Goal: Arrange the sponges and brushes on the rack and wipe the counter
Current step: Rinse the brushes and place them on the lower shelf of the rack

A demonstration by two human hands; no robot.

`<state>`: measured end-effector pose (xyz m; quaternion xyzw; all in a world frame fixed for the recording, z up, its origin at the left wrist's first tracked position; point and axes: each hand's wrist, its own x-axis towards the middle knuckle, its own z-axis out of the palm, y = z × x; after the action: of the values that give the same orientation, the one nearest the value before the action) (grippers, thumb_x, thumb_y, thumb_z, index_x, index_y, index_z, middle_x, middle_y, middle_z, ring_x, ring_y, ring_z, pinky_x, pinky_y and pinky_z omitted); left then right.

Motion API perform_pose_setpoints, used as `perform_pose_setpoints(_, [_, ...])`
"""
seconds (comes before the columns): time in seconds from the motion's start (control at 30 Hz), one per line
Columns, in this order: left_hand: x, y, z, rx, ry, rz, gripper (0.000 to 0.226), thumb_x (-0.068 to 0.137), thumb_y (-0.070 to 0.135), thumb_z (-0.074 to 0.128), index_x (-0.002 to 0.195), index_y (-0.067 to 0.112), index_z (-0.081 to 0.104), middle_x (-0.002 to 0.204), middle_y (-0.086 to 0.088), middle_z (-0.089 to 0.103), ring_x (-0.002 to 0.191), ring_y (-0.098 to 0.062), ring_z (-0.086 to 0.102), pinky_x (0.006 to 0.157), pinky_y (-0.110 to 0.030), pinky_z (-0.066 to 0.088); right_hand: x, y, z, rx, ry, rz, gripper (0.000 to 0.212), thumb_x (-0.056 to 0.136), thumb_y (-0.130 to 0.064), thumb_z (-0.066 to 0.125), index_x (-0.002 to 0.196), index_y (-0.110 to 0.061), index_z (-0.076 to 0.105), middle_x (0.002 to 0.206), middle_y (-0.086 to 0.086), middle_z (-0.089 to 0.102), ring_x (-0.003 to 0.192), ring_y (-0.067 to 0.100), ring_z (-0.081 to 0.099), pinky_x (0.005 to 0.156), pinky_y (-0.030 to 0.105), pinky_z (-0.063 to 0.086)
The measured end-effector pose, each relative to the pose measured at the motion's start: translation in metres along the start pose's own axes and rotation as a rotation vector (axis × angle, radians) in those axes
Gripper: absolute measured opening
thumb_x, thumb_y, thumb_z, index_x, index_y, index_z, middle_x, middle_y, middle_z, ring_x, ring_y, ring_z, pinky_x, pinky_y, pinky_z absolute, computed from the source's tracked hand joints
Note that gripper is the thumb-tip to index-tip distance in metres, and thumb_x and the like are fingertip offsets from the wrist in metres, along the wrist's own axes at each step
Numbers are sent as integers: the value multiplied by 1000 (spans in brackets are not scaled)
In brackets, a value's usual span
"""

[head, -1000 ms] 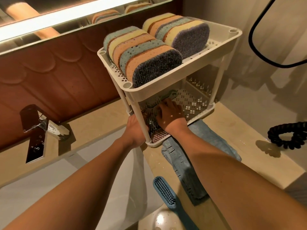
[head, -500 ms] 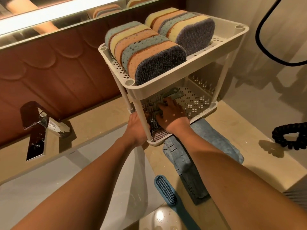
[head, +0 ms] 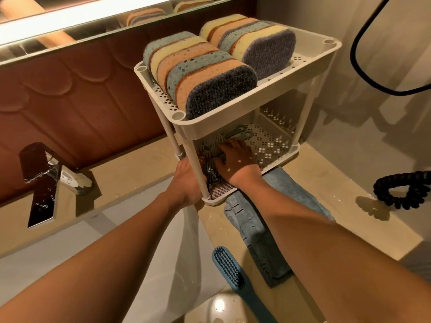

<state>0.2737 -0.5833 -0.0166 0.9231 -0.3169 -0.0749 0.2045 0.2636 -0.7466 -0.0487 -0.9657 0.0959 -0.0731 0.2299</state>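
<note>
Looking down, you face a beige stone counter (head: 338,197) beaded with water, a white sink (head: 144,264) sunk into its left side and a chrome faucet (head: 46,183) behind it. A brown scalloped wall panel (head: 70,101) rises behind that, under a mirror (head: 98,26) with a bright light strip. The white two-tier rack (head: 268,99) stands on the counter just right of the sink. The sponges (head: 200,73) stand on edge in two packed rows on its top tray, and the grey-green brushes (head: 235,134) lie in the lower tray. Your right hand (head: 238,162) reaches into that lower tray, its fingers (head: 221,152) bent round the brushes' bristled end. Your left hand (head: 186,183) is up against the rack's front post; the post and tray hide its fingers, so you cannot tell whether they grip anything. A folded blue cloth (head: 261,229) lies on the counter, its far end tucked under the rack. A blue brush (head: 228,266) lies bristles up near the sink's edge, its handle cut off by the bottom of the view. A coiled black cord (head: 401,190) rests at the far right, partly out of view, and a black cable (head: 359,61) loops across the wall above it. A small dark mark on the sink's rim is too small to read.
</note>
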Motion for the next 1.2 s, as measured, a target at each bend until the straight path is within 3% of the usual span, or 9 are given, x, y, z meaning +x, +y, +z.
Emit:
perform_pose_setpoints(0.1, [-1,-1,-4,-87,71,34,59,91,55,38,135,17,48,133,-11,49,122,-27,46,108,-42,40,-6,-4,-7,-17,78,-19,33,92,-30,53,120,-16,66,130,8,59,124,33,48,108,43,33])
perform_pose_setpoints(0.2, [-4,-15,-3,17,94,76,46,96,51,42,138,31,45,140,-3,46,126,-24,45,107,-48,43,-24,-11,-15,-73,144,-94,24,91,-28,55,104,-16,71,116,9,67,112,34,58,96,44,45])
perform_pose_setpoints(0.37, [-38,-15,-11,141,128,88,58,100,36,52,153,21,34,160,-5,28,149,-26,22,121,-49,26,-68,-31,-37,-254,37,-65,18,93,-26,50,84,-18,63,96,8,69,94,30,60,88,39,42])
perform_pose_setpoints(0.47, [-76,-9,-18,230,133,60,61,102,34,49,157,13,29,166,-10,20,154,-29,10,126,-45,11,-96,-41,-44,-308,76,-105,26,95,-24,47,99,-12,69,104,11,69,102,30,56,91,42,40])
perform_pose_setpoints(0.6, [-121,-4,-28,306,148,81,58,103,40,47,153,12,35,163,-10,25,151,-29,15,123,-41,12,-126,-66,-44,-307,44,-193,32,98,-28,45,118,-15,65,117,7,64,109,26,52,93,41,42])
perform_pose_setpoints(0.93, [-225,-39,-35,305,123,-152,60,105,42,41,157,16,25,167,-8,13,155,-28,3,125,-45,4,-183,-159,-10,-200,-15,-395,34,94,-24,50,123,-19,66,120,3,66,112,25,54,97,39,39])
perform_pose_setpoints(1.2, [-318,-90,-39,247,179,-330,57,106,40,41,156,16,28,167,-7,16,155,-27,5,126,-44,3,-218,-235,40,-138,-83,-536,33,96,-28,50,125,-20,63,123,2,65,112,22,55,96,36,40])
